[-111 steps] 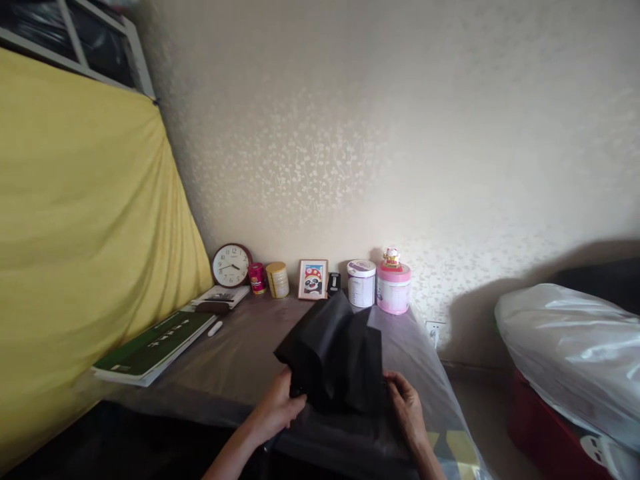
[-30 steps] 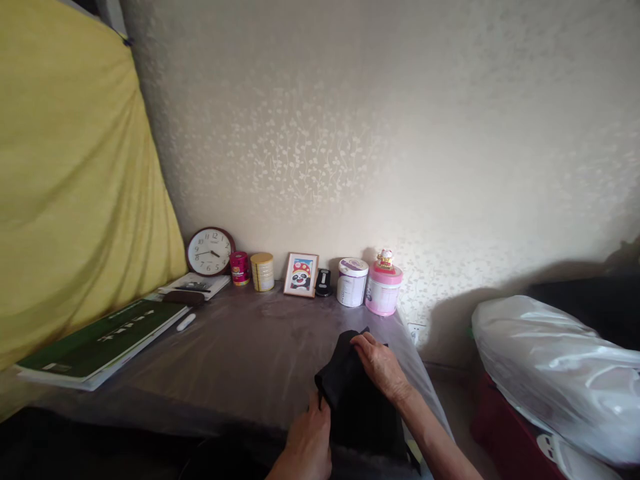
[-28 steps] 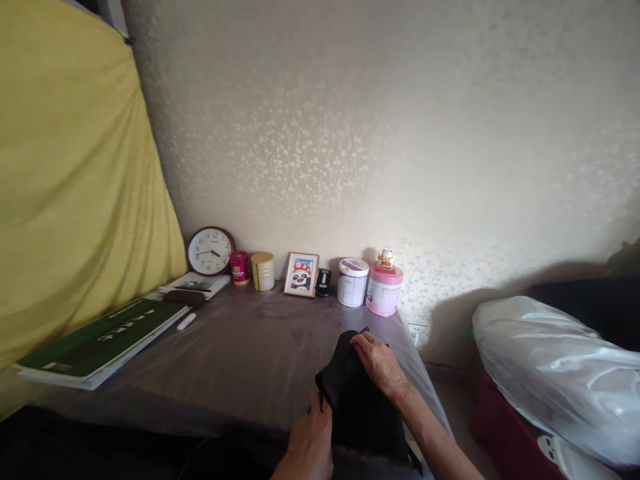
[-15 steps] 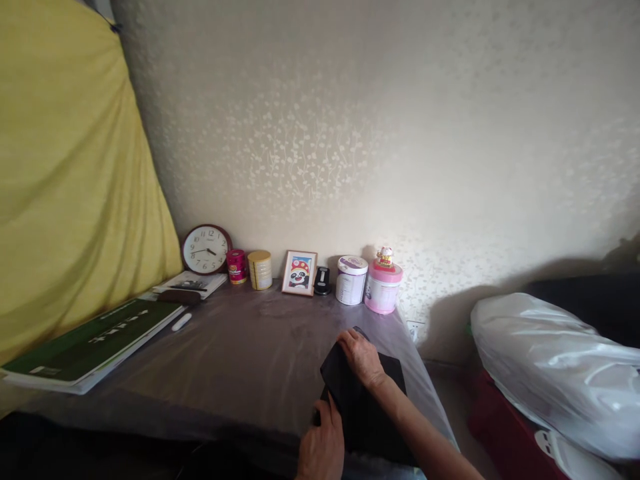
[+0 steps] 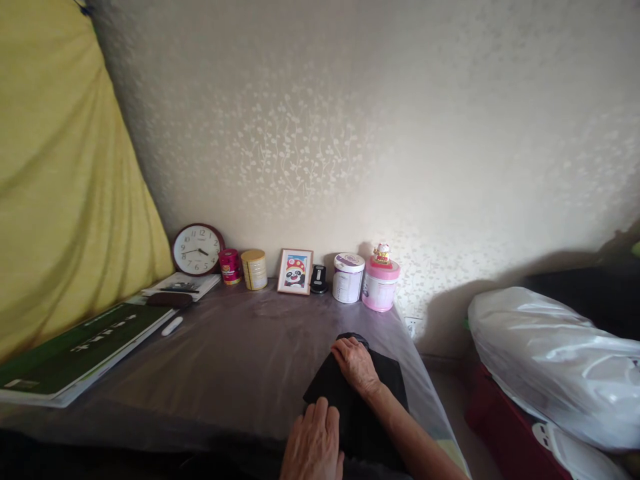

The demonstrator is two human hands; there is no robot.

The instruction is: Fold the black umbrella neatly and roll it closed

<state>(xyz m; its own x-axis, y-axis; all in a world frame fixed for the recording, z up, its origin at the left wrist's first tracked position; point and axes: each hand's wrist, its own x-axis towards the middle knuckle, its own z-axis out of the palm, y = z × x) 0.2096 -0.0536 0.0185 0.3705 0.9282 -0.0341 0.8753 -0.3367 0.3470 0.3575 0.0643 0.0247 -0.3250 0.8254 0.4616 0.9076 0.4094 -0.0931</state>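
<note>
A black fabric piece (image 5: 327,383), perhaps a bag or folded cloth, lies at the near right part of the table; its exact kind is unclear. My right hand (image 5: 356,365) rests at its far end, fingers curled down over the material. Beyond those fingers a dark, slightly shiny bulge shows. My left hand (image 5: 315,437) lies on the near left edge of the fabric, back up, fingers stretched and side by side. My right forearm covers part of the black material.
Along the wall stand a clock (image 5: 199,249), a pink tin (image 5: 230,268), a yellow-lidded can (image 5: 255,271), a panda picture frame (image 5: 295,272), a white tub (image 5: 348,279) and a pink-lidded tub (image 5: 380,287). A green book (image 5: 90,340) lies left. A white plastic bag (image 5: 550,367) bulges beyond the table's right edge.
The lifted left flap of black fabric now lies flatter and reaches farther left. My left hand has gone from pinching its edge to lying on top. My right hand stays near the far end.
</note>
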